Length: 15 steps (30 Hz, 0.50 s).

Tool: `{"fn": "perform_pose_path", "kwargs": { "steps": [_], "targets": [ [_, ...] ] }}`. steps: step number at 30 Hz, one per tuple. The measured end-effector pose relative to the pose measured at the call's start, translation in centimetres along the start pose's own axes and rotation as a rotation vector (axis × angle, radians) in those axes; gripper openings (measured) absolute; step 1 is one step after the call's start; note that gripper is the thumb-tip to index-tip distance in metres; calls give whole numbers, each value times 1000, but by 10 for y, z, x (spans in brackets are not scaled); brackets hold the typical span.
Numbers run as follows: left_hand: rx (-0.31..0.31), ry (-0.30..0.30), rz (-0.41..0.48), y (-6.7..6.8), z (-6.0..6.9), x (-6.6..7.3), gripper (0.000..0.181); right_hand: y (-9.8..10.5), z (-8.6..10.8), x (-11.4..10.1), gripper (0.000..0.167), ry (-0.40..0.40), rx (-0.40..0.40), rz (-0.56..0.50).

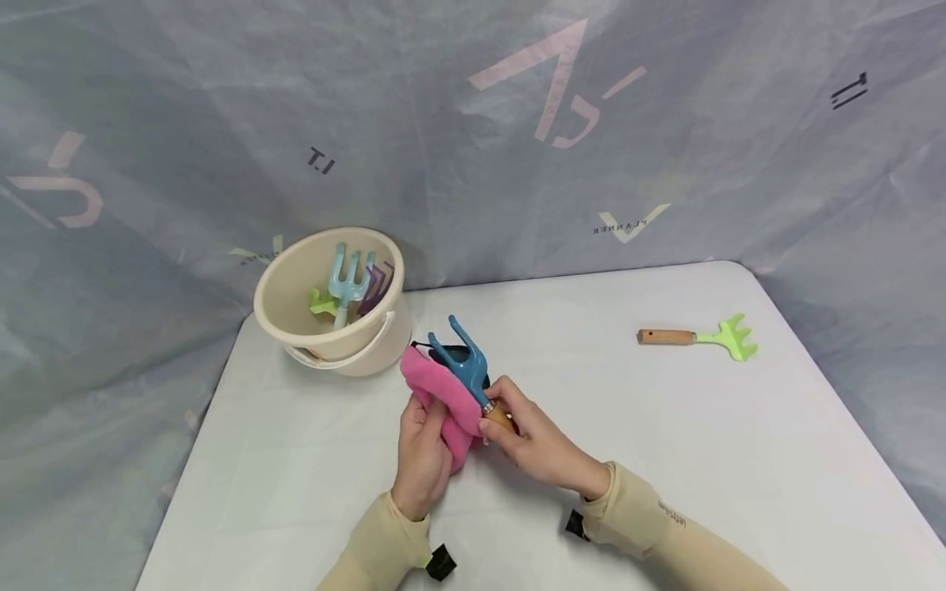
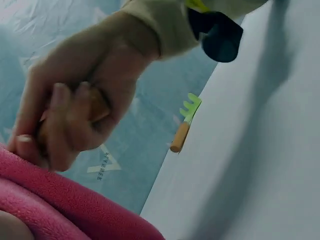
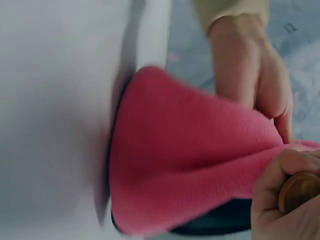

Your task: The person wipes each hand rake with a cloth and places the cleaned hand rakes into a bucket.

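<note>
My left hand (image 1: pixel 424 460) grips a pink cloth (image 1: pixel 442 389), thumb on top, just above the white table. A blue hand fork (image 1: pixel 469 368) with a wooden handle is pinched in my right hand (image 1: pixel 543 439), its prongs pointing up and away over the cloth. Something dark lies behind the fork, partly hidden. In the left wrist view my right hand (image 2: pixel 85 95) has its fingers curled round the wooden handle (image 2: pixel 98 106). The right wrist view shows the pink cloth (image 3: pixel 190 160) hanging in folds between the hands, with the handle's round end (image 3: pixel 300 192) in my right hand.
A cream bucket (image 1: pixel 377 349) stands at the table's back left, holding a light blue fork (image 1: pixel 349 287), a purple rake (image 1: pixel 375 289) and a green tool (image 1: pixel 322 304). A green rake (image 1: pixel 732 336) with a wooden handle lies at the right on the table (image 1: pixel 739 443).
</note>
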State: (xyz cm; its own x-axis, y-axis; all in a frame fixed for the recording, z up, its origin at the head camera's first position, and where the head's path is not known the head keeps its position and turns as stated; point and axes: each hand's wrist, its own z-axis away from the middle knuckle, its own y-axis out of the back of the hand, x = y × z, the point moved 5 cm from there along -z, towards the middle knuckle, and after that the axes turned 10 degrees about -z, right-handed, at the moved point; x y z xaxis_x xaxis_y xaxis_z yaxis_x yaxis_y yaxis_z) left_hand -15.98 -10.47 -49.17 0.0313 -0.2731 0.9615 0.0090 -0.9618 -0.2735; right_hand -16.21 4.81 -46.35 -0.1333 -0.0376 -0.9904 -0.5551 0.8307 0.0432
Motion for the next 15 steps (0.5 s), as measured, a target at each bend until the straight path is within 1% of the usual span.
{"fn": "perform_pose_path", "kwargs": {
  "steps": [1,3,4,5,7,8,9,11,12,14,15],
  "targets": [
    [1,6,-12,-1,1,-1,45,-1,0,1,17,-30,-20,-92],
    [19,-2,-59,-2,2,-4,40,-2,0,5,18,-99,-50,-277],
    [33,-2,-81,-2,2,-5,36,-3,1,7,18,-127,-58,-349],
    [52,-4,-110,-1,2,-7,33,-3,1,10,18,-143,-58,-387],
    [102,-15,-176,0,2,-8,25,-4,1,13,17,-142,-52,-362],
    [127,-22,-199,1,3,-8,22,-5,0,14,16,-123,-50,-321],
    [146,-28,-201,2,3,-8,22,-6,0,14,16,-97,-45,-261],
    [183,-40,-174,4,2,-6,26,-9,0,13,16,-34,-33,-127],
    [193,-45,-142,6,1,-4,31,-10,-1,12,17,-4,-31,-72],
    [195,-44,-56,8,1,-2,40,-14,-1,9,19,44,-30,18],
    [189,-34,-17,9,1,-2,43,-16,-1,9,20,55,-30,51]
  ]
}}
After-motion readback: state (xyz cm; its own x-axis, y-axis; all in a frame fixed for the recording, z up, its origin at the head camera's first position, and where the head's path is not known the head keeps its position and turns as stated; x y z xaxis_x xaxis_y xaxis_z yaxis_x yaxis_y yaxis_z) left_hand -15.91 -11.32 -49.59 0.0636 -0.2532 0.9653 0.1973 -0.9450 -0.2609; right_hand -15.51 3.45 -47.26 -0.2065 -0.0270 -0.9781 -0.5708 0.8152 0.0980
